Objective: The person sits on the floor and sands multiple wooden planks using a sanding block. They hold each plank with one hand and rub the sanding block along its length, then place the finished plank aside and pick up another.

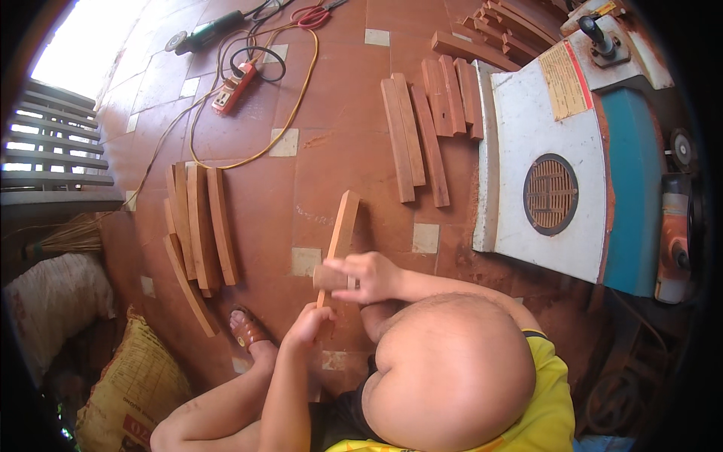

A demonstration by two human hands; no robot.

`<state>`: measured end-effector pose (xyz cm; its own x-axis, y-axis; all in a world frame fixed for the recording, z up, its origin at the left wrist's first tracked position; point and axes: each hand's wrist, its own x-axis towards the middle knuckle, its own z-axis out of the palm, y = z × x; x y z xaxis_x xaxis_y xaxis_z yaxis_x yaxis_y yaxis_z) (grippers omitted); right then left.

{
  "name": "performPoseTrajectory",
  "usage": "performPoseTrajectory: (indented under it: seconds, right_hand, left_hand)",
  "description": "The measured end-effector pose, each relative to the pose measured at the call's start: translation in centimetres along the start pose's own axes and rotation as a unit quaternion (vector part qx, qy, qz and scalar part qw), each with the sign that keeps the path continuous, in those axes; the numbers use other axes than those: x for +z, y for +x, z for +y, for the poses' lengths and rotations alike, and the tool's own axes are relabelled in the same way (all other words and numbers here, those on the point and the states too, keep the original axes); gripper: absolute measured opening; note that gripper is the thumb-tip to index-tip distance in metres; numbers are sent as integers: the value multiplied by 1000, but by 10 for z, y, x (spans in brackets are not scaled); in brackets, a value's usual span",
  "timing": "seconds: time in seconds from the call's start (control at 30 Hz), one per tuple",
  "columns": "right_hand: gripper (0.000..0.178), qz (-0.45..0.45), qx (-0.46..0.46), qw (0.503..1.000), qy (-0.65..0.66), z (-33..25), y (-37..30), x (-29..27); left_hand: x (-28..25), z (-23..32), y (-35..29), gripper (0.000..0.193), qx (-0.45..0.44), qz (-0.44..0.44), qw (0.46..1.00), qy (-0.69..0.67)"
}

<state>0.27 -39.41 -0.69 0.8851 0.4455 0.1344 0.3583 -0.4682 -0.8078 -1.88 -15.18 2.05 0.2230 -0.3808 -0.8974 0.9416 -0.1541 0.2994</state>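
The near end of the wooden slat [340,235] disappears inside the left hand [307,325]. The right hand [370,276] covers part of the small sanding block [329,278]. The yellow sack [132,388] is cut off at the picture's lower edge, and the machine's [561,162] right side fades into the dark rim.

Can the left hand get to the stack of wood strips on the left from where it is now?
Probably not yet: the left hand grips the lower end of the wood strip, so it is occupied. The stack of strips lies beyond the sandalled foot, with open floor between.
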Motion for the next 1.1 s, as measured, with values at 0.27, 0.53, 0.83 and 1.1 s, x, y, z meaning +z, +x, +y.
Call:
performPoseTrajectory:
  seconds: [0.27, 0.53, 0.83, 1.1]
  right_hand:
    - [65, 250, 109, 961, -52, 107, 23, -2]
    - [71, 10, -6, 1000, -17, 20, -6, -2]
    - [69, 88, 55, 994, -20, 54, 25, -2]
    - [67, 41, 231, 967, -100, 67, 34, -33]
  left_hand:
    - [-16, -25, 24, 16, -29, -122, 978, -166]
    - [-20, -25, 18, 17, -51, -101, 978, -174]
    - [-19, -23, 18, 16, -67, -134, 970, -189]
    - [-17, -40, 21, 16, -49, -135, 973, -180]
